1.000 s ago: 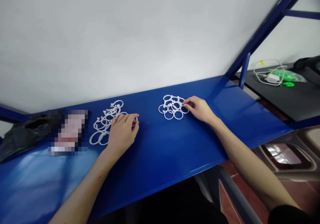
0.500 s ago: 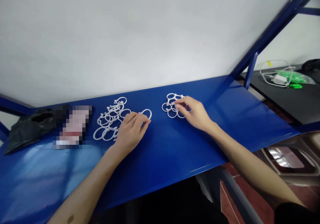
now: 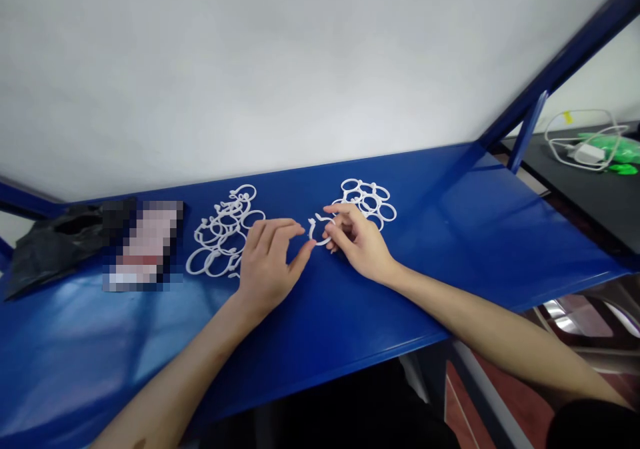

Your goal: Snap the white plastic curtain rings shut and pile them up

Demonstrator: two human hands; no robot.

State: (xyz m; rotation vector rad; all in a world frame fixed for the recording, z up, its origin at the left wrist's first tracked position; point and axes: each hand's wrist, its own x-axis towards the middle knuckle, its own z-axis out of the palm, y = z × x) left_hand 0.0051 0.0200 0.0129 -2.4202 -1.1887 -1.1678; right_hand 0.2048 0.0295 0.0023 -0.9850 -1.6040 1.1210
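Pinched in the fingers of my right hand [image 3: 357, 239] is a white plastic curtain ring [image 3: 314, 234], with a gap in its loop at the upper left. My left hand [image 3: 270, 255] is open just left of that ring, fingers and thumb apart; whether the thumb tip touches the ring I cannot tell. Beyond my left hand lies a loose, tangled pile of similar rings [image 3: 220, 229], partly covered by the hand. Behind my right hand, a flat cluster of rings [image 3: 370, 202] lies side by side, its near part hidden by the fingers.
The blue table [image 3: 320, 315] meets a pale wall [image 3: 300, 69]. On its left lie a black plastic bag [image 3: 45, 255] and a blurred-out flat item [image 3: 147, 245]. A blue frame post [image 3: 530, 129] stands at right, beside a black surface with a white charger and cable [image 3: 587, 153].
The ring that was in my left hand is now in my right hand. My right hand came left and nearer from the cluster, and my left fingers spread apart. The view shifted slightly.
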